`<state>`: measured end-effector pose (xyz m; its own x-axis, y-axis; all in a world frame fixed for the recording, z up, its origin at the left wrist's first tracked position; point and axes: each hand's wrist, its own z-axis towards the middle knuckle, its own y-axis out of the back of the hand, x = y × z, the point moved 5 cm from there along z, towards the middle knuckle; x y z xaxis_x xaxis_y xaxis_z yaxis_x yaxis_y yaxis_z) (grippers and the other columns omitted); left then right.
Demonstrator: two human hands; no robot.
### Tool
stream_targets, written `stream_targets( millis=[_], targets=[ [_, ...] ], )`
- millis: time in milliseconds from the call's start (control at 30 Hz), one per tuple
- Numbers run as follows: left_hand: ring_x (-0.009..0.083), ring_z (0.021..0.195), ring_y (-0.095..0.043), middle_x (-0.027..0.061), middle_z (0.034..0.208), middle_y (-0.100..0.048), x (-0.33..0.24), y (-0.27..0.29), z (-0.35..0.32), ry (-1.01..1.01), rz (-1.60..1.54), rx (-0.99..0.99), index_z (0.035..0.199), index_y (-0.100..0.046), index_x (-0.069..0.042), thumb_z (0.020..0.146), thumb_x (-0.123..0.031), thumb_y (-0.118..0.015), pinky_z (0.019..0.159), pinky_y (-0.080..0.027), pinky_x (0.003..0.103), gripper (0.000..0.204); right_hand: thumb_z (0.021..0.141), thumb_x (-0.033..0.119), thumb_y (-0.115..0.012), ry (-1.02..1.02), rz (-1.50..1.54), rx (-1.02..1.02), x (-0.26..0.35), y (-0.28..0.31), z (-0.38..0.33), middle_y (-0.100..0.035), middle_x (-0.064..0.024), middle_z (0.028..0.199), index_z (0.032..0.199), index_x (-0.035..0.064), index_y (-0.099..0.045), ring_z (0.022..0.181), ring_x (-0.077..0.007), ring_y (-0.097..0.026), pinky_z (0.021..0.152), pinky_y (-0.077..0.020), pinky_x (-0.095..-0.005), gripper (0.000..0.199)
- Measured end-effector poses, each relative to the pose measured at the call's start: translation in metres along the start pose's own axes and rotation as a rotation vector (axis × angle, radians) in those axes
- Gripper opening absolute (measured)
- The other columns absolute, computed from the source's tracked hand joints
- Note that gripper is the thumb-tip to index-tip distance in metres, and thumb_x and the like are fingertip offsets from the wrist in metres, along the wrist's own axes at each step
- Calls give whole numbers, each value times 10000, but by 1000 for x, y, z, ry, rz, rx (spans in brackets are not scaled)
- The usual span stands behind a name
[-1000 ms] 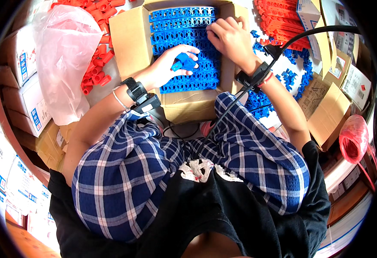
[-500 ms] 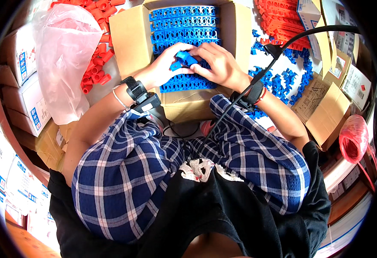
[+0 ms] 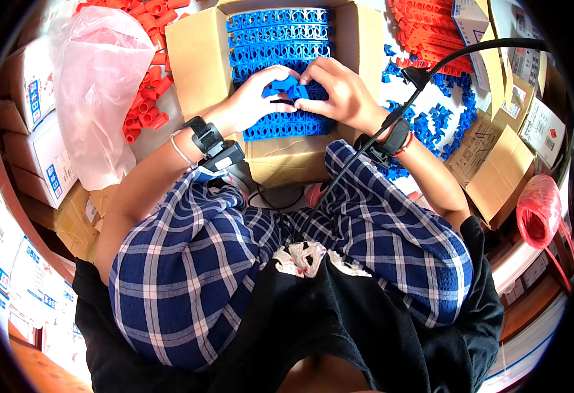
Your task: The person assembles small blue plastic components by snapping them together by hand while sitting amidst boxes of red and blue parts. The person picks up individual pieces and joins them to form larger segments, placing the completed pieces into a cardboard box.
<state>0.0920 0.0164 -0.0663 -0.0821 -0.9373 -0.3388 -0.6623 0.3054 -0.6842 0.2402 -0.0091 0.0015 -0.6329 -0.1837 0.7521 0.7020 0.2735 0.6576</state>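
Blue clips (image 3: 285, 86) sitting btwn both hands, upper ctr, over carton (image 3: 284, 171).
L hand (image 3: 255, 98) is cupping several, prob. keeping them w/in easy reach; R hand (image 3: 340, 93), grip half-curled, is pinching one.

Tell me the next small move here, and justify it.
Probably have the right hand draw one piece from the loose blue pieces cupped in the left hand: its thumb and fingers are right at that cluster, and the hands are over the box with its blue rows.
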Motion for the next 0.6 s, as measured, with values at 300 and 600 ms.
stream_targets(
  millis=[300,600],
  targets=[
    [126,924,-545,28,1106,-551,-4,-11,-4,-38,114,12,1144,-519,-101,933,-276,-557,795,-479,296,277,763,266,-736,-68,110,18,5,-4,-3,-563,-142,812,895,28,-504,756,-335,-581,665,-479,-395,357],
    [117,910,-557,32,1048,-535,-4,-5,-3,-115,165,-7,1177,-493,-85,902,-140,-583,804,-489,294,294,800,271,-757,-252,387,58,-4,-14,-5,-580,-126,681,936,37,-460,594,-248,-591,564,-462,-352,402]
  ],
)
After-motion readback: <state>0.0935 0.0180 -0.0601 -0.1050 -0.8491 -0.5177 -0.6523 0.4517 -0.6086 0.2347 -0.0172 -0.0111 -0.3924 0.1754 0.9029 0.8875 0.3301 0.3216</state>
